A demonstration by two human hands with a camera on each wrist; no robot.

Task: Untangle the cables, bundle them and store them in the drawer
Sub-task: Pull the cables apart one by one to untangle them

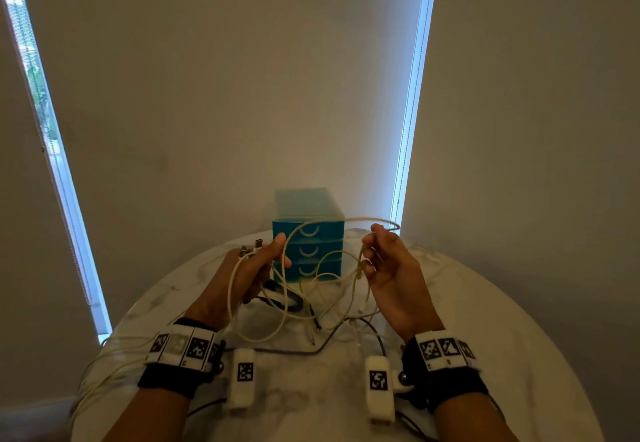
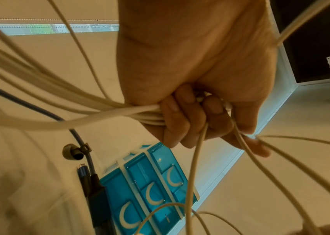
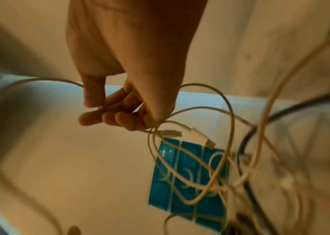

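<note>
both hands grasp the tangled white cables (image 1: 284,289), left hand (image 1: 254,268) and right hand (image 1: 388,261) flanking the closed blue drawer unit (image 1: 308,251) just beyond them.

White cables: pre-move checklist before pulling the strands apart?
1. Left hand grips several strands of the white cables: ok.
2. Right hand pinches a strand: ok.
3. Cables untangled: not ok, loops cross between the hands.
4. Connector ends located: ok, two stick out above the left hand.
5. Blue drawer unit open for storing: not ok, all three drawers shut.
6. Dark cable free of the white ones: cannot tell.
</note>
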